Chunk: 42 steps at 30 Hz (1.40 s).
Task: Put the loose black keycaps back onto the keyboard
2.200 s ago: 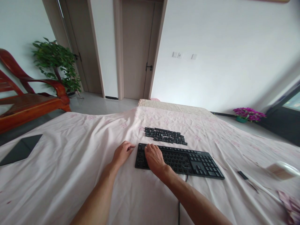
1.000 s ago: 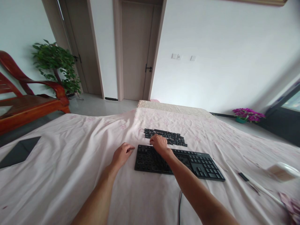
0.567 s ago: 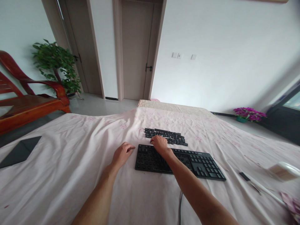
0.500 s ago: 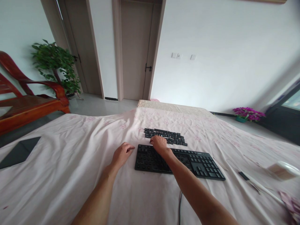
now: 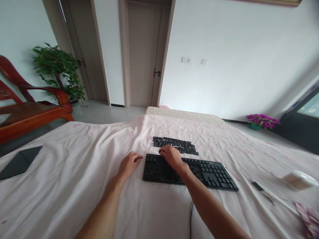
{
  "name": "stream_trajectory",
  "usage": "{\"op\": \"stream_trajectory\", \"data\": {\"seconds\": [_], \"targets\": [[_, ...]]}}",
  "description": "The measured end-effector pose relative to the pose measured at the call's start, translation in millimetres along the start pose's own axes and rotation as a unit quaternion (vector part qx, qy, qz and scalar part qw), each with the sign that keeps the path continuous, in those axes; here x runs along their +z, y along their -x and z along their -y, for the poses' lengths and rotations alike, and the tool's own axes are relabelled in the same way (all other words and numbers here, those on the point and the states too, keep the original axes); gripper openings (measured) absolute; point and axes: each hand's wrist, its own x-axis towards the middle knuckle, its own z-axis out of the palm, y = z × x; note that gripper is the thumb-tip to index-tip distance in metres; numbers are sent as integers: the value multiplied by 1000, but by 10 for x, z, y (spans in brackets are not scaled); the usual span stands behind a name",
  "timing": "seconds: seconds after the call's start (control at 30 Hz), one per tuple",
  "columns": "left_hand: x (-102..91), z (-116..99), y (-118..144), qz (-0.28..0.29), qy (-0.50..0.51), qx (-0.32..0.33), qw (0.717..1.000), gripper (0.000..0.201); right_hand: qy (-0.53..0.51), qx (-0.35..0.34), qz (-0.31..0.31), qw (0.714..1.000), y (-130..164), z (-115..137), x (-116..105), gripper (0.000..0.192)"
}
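A black keyboard (image 5: 171,181) lies on the cloth in front of me, its left and middle part stripped of keycaps, its number pad still covered. Behind it loose black keycaps (image 5: 185,144) are laid out in rows. My right hand (image 5: 171,155) is over the keyboard's back edge, thumb and finger closed on a small dark keycap (image 5: 159,151). Just left of the keyboard, my left hand (image 5: 129,163) rests on the cloth with its fingers curled together. Whatever may be between those fingertips is hidden.
The pink floral cloth (image 5: 119,132) is wrinkled. A dark flat tablet-like thing (image 5: 21,162) lies at left. On the right are a black-handled tool (image 5: 258,186), a clear tub of thin sticks (image 5: 297,181) and a pink cloth (image 5: 306,214). A cable (image 5: 191,215) runs toward me.
My right hand has shifted slightly right, and the dark keycap at its fingertips shows more clearly. My left hand stays in place. The view has tilted a little.
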Motion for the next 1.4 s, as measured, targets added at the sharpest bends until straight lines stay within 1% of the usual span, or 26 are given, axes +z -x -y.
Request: {"op": "stream_trajectory", "data": {"seconds": [0.07, 0.17, 0.3, 0.43, 0.77, 1.0, 1.23, 1.4], "targets": [[-3, -2, -3, 0, -2, -2, 1000, 22, -2, -22, 11, 1000, 109, 31, -18, 23], [-3, -2, -4, 0, -1, -7, 1000, 22, 22, -45, 27, 998, 241, 92, -15, 23], [-2, -2, 0, 1, 3, -5, 1000, 22, 69, -69, 20, 995, 325, 156, 6, 21], [-13, -17, 5, 3, 4, -9, 1000, 22, 98, -69, 16, 993, 336, 190, 36, 20], [-20, -31, 8, 5, 9, -10, 1000, 22, 114, -84, 15, 990, 350, 194, 90, 21], [-44, -69, 21, 9, 14, -19, 1000, 23, 147, -88, 19, 985, 357, 252, 113, 22], [-8, -13, 12, -2, 15, -7, 1000, 22, 150, -97, 23, 984, 349, 262, 112, 23], [3, 9, 10, 0, 10, -3, 1000, 22, 149, -95, 33, 984, 338, 281, 94, 24]]}}
